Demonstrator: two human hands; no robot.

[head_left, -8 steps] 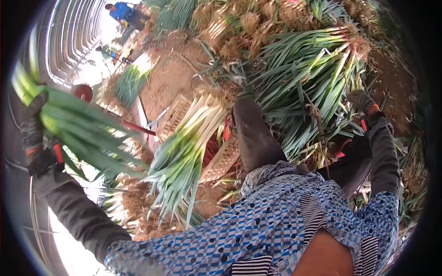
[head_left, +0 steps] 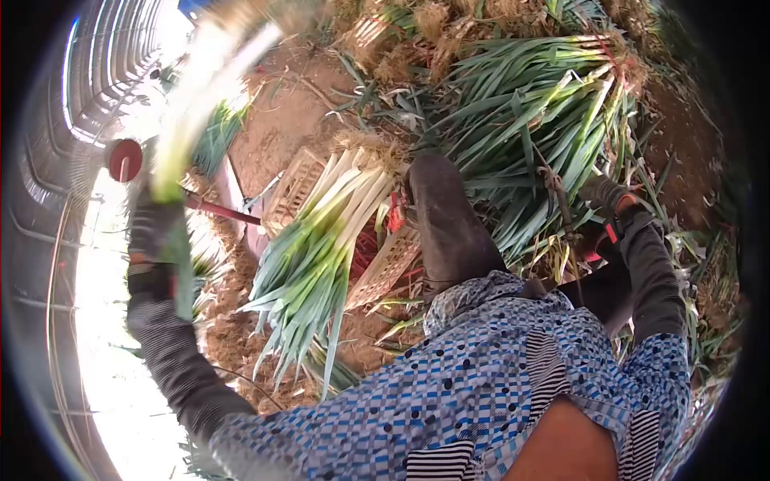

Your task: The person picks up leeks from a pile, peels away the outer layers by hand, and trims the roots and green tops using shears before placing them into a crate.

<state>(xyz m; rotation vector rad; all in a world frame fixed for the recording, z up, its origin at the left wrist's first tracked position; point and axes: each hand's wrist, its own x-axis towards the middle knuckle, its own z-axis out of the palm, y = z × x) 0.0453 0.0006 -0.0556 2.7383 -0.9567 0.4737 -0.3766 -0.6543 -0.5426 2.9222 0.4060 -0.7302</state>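
My left hand point(head_left: 157, 228), in a dark glove, is closed around a bunch of green onions point(head_left: 180, 148). Their pale stems point up and are smeared by motion. At the right, my gloved right hand point(head_left: 603, 195) is open beside a large tied bundle of green onions point(head_left: 529, 112), close to its leaves; its fingers show only partly. Between my hands, another heap of green onions point(head_left: 333, 216) lies across a plastic crate point(head_left: 385, 276), roots at the top and leaves hanging down toward me.
My knee point(head_left: 449, 220) stands between the crate and the large bundle. A red-brown disc point(head_left: 125, 160) and a red bar point(head_left: 220, 208) are left of the crate. More rooted bundles point(head_left: 425, 24) lie behind. A ribbed tunnel wall point(head_left: 44, 184) runs along the left.
My left hand has swung inward to the right with the green onions, whose stems now point up. My right hand has shifted slightly left and down.
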